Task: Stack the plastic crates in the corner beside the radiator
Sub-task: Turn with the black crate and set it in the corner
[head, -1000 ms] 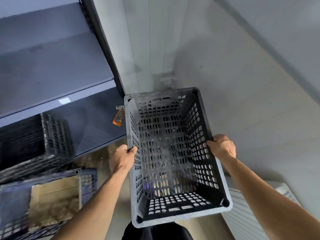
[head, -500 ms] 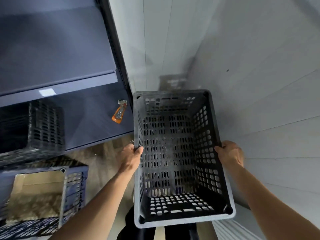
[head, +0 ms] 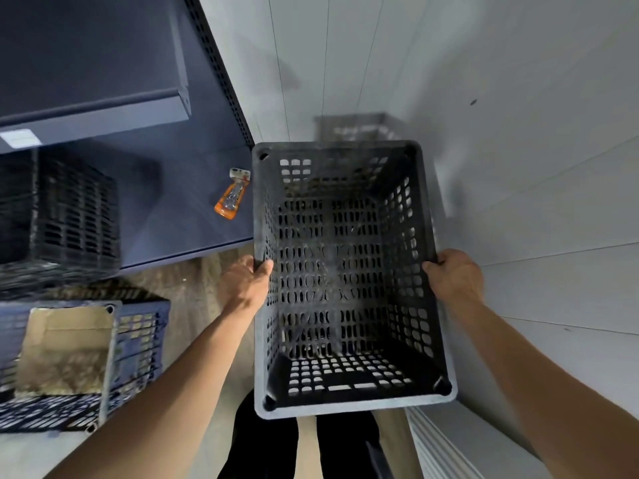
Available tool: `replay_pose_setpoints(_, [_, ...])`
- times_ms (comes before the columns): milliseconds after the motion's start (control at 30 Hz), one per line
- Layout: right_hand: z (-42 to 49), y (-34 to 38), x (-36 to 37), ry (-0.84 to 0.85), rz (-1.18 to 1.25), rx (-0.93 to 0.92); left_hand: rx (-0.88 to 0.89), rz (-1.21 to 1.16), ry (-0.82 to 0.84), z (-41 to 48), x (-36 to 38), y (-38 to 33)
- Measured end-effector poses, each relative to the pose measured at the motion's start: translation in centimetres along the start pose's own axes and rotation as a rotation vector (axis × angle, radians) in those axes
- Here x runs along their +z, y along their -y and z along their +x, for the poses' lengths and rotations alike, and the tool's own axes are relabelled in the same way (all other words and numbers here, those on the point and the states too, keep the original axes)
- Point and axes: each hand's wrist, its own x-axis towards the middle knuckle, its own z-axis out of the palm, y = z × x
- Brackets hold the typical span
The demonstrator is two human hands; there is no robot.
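dim, flat indoor light falls from above on a black perforated crate (head: 349,278), its inner walls sunk in shadow. on the pale wall panels (head: 518,167) to the crate's right, a soft grey shadow trails its edge. motion blur smears the stacked crates (head: 58,216) and the cardboard-lined crate (head: 83,361) to its left; the crate beyond it (head: 356,127) is hazy. wide-angle distortion bends the shelf upright (head: 221,70) and panel seams near the frame edges.
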Motion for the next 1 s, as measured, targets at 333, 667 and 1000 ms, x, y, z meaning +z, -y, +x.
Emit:
replay_pose_setpoints(333, [-0.4,-0.2,0.2,-0.004,0.059,-0.019,-0.055,-0.081,0.016,0.1,0.1,-0.1])
replay_pose_setpoints(667, [-0.4,-0.2,0.5,-0.037,0.078,-0.035,-0.012,-0.122,-0.010,-1.4,-0.8,-0.6])
replay_pose_setpoints(1000, [0.9,-0.4,0.3,-0.006,0.037,-0.010,-0.042,-0.248,0.023,0.7,1.9,0.7])
